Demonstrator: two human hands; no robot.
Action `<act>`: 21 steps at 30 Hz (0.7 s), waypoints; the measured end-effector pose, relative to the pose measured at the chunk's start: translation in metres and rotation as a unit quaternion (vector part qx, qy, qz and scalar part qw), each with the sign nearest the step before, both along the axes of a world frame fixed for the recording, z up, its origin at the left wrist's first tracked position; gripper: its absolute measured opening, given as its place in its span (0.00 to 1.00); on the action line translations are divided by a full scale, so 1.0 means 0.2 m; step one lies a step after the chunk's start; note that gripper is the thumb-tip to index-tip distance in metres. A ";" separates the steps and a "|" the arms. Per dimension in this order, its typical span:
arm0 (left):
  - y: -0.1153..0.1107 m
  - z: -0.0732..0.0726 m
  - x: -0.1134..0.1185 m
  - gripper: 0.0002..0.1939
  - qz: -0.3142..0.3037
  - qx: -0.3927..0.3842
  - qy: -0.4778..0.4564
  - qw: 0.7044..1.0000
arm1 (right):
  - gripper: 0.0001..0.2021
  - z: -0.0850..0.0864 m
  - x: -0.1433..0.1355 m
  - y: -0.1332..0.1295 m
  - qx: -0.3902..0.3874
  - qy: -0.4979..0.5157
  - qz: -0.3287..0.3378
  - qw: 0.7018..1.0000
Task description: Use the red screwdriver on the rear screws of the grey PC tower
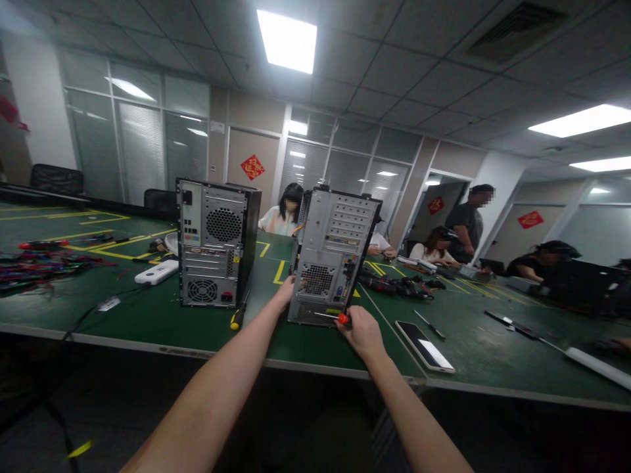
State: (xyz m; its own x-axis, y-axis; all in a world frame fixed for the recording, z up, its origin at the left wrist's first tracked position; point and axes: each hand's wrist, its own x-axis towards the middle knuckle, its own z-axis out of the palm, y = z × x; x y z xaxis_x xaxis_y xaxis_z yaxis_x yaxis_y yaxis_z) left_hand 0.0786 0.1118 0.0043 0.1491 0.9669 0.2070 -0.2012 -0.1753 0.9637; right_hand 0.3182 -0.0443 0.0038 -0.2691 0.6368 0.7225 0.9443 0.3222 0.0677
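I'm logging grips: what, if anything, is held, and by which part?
Right hand: screwdriver, by its red handle. Left hand: at the right case, hold unclear.

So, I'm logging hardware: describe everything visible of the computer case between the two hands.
The computer case stands on the green table, rear panel toward the wearer. The panel looks like silvery metal, with slotted covers near the top, a perforated vent lower down and ports at right, one blue. Its right side is dark. The left hand seems to touch its left side; the right hand, holding a red-handled screwdriver, is at its lower right corner.
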 end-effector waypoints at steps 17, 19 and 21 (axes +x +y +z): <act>-0.01 -0.03 -0.02 0.24 -0.017 -0.010 -0.011 1.000 | 0.06 0.00 -0.01 -0.02 0.018 -0.058 -0.014 0.998; -0.01 -0.03 -0.02 0.23 -0.018 -0.013 -0.013 1.000 | 0.06 0.00 -0.01 -0.02 0.019 -0.058 -0.012 0.998; 0.00 -0.03 -0.02 0.24 -0.018 -0.020 -0.015 1.000 | 0.06 0.00 -0.01 -0.02 0.020 -0.058 -0.010 0.998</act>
